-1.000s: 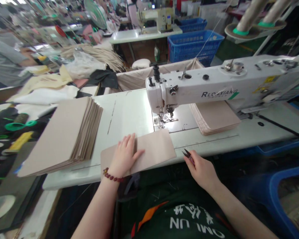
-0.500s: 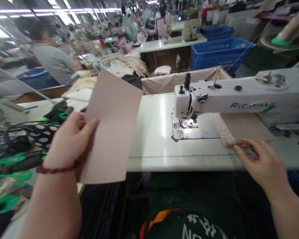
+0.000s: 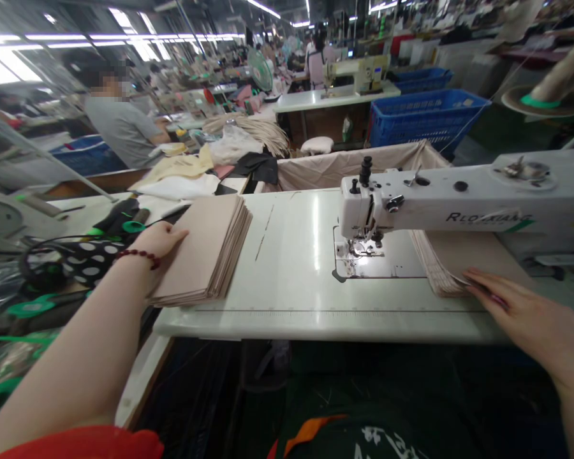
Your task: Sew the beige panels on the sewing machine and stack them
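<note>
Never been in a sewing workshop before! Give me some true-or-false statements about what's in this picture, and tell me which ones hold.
1. The left hand is at the edge of the left stack. True.
2. The red beaded bracelet is on the right wrist. False: it is on the left wrist.
3. The right hand is at the right stack, which lies partly under the arm of the sewing machine. True.
4. The top panel of the left stack is bright green. False: it is beige.
5. The needle end of the sewing machine is to the left of both stacks. False: it is between them.
</note>
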{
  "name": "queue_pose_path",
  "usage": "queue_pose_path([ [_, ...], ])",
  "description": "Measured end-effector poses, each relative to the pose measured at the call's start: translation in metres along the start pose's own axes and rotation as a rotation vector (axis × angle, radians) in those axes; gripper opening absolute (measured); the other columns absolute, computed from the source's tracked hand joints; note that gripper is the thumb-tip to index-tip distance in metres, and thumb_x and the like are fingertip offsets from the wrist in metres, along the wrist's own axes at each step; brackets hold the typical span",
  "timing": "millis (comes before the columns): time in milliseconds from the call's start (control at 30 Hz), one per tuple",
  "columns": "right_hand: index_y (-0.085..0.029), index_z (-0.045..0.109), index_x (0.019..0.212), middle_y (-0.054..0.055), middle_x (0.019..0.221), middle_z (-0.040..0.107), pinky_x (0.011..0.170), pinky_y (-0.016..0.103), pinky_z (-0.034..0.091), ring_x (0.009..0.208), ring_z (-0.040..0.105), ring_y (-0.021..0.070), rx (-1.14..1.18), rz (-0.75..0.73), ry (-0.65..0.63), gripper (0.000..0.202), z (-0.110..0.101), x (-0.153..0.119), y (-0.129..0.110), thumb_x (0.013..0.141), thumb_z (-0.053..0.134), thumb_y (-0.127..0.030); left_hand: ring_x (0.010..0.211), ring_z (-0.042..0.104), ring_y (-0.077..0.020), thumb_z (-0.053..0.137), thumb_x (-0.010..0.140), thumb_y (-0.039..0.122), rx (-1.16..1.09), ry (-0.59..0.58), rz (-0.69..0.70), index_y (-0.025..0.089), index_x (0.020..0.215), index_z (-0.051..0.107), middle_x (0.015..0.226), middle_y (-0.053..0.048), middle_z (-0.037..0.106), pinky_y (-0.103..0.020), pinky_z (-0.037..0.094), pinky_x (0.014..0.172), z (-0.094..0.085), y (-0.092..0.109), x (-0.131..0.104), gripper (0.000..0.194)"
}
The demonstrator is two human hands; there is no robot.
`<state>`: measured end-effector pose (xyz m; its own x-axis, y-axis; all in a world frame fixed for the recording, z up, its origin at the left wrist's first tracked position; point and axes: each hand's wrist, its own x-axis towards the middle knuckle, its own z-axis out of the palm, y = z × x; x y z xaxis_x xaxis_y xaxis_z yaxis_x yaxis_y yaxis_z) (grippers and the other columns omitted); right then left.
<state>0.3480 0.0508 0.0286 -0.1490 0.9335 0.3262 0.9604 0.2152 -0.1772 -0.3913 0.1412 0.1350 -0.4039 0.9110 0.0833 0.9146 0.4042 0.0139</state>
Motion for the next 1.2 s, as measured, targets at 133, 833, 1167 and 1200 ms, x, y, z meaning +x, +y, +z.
queue_pose_path([
  [133, -0.041, 0.056, 0.133, 0.001, 0.122, 0.069, 0.063, 0.044, 0.043, 0.084, 0.066, 0.0297, -0.085, 0.004, 0.1, 0.044, -0.018, -0.003, -0.013, 0.094, 0.037, -0.048, 0.081, 0.069, -0.0332, 0.062, 0.085, 0.048, -0.009, -0.027, -0.068, 0.016, 0.076, 0.057, 0.069, -0.006, 0.062, -0.054, 0.058, 0.074, -0.002, -0.003, 0.006, 0.034],
  [833, -0.028, 0.048, 0.141, 0.003, 0.142, 0.056, 0.09, 0.031, 0.05, 0.12, 0.059, 0.0211, 0.466, -0.235, -0.259, 0.043, 0.061, 0.081, -0.197, 0.098, 0.043, -0.028, 0.146, 0.028, -0.0231, 0.048, 0.1, 0.039, -0.326, -0.25, 1.071, 0.032, 0.151, 0.034, 0.154, -0.003, 0.039, -0.049, 0.015, 0.121, 0.103, 0.215, -0.23, 0.054],
  [1167, -0.031, 0.043, 0.145, -0.001, 0.148, 0.049, 0.077, 0.032, 0.053, 0.113, 0.063, 0.0224, 0.172, -0.268, -0.292, 0.05, 0.088, 0.077, -0.161, 0.096, 0.044, -0.026, 0.145, 0.029, -0.0261, 0.047, 0.1, 0.038, -0.306, -0.207, 0.942, 0.034, 0.149, 0.036, 0.153, -0.005, 0.039, -0.058, 0.006, 0.119, 0.111, 0.224, -0.194, 0.05],
  [1200, -0.03, 0.044, 0.145, -0.001, 0.148, 0.049, 0.078, 0.032, 0.053, 0.114, 0.062, 0.0221, 0.172, -0.271, -0.286, 0.05, 0.088, 0.075, -0.159, 0.096, 0.044, -0.026, 0.144, 0.029, -0.0264, 0.047, 0.1, 0.038, -0.315, -0.201, 0.942, 0.034, 0.148, 0.038, 0.153, -0.005, 0.04, -0.059, 0.005, 0.119, 0.112, 0.231, -0.191, 0.05],
])
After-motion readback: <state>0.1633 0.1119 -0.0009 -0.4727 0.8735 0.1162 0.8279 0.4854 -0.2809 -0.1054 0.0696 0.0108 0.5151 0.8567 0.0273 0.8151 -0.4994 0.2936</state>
